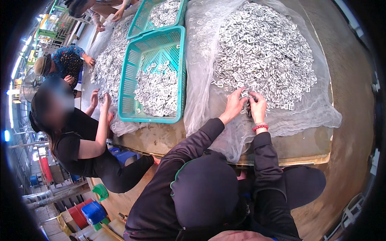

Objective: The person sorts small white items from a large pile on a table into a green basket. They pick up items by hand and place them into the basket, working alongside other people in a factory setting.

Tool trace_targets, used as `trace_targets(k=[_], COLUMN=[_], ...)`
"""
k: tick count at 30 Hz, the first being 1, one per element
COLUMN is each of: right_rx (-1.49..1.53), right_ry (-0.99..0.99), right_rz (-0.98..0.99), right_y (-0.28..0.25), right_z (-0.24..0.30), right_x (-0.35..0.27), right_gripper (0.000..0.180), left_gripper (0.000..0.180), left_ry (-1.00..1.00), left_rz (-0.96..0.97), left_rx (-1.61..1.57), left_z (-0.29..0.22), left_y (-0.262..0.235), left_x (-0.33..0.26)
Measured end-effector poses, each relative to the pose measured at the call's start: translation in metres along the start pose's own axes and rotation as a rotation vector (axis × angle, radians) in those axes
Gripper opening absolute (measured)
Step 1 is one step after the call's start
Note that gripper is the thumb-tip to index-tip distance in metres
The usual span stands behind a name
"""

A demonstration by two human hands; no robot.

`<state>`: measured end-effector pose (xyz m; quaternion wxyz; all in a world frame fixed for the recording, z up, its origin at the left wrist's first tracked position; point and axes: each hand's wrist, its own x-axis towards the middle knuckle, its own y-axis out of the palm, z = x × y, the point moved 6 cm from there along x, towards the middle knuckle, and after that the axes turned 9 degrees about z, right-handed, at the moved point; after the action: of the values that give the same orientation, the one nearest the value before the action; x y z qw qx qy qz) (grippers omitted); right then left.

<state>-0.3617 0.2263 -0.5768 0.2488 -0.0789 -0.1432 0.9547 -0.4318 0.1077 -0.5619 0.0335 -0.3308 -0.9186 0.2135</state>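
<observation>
A broad heap of small silver-grey metal buckles lies on thin translucent netting over the table. At the heap's near edge, my left hand has its fingers closed around a buckle. Close beside it on the right is my right hand, a red bead bracelet on its wrist; its thumb and fingers are also pinched on a buckle. Some darker buckles show between and below my hands. My fingers partly hide the pieces they hold, so how many each has cannot be made out.
A turquoise plastic basket with buckles inside stands left of the heap, another basket behind it. More buckles lie farther left, where several people work. The table's front edge runs below my forearms.
</observation>
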Motion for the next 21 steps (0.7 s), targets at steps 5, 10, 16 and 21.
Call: trace_targets(k=[5, 10, 16, 21], right_rx=[0.808, 1.009, 1.105, 1.197], right_ry=[0.204, 0.242, 0.27, 0.272], right_rz=[-0.03, 0.088, 0.107, 0.233], right_y=[-0.025, -0.039, -0.027, -0.006], right_z=[0.009, 0.026, 0.021, 0.031], right_x=[0.006, 0.009, -0.001, -0.002], right_gripper=[0.018, 0.021, 0.022, 0.026], left_gripper=[0.025, 0.023, 0.03, 0.018], left_ry=[0.078, -0.231, -0.251, -0.308], left_rz=[0.093, 0.247, 0.286, 0.266], left_rx=[-0.383, -0.744, -1.15, -0.917], left_z=[-0.022, -0.005, -0.013, -0.02], left_y=[-0.019, -0.039, -0.045, -0.044], left_x=[0.032, 0.043, 0.033, 0.021])
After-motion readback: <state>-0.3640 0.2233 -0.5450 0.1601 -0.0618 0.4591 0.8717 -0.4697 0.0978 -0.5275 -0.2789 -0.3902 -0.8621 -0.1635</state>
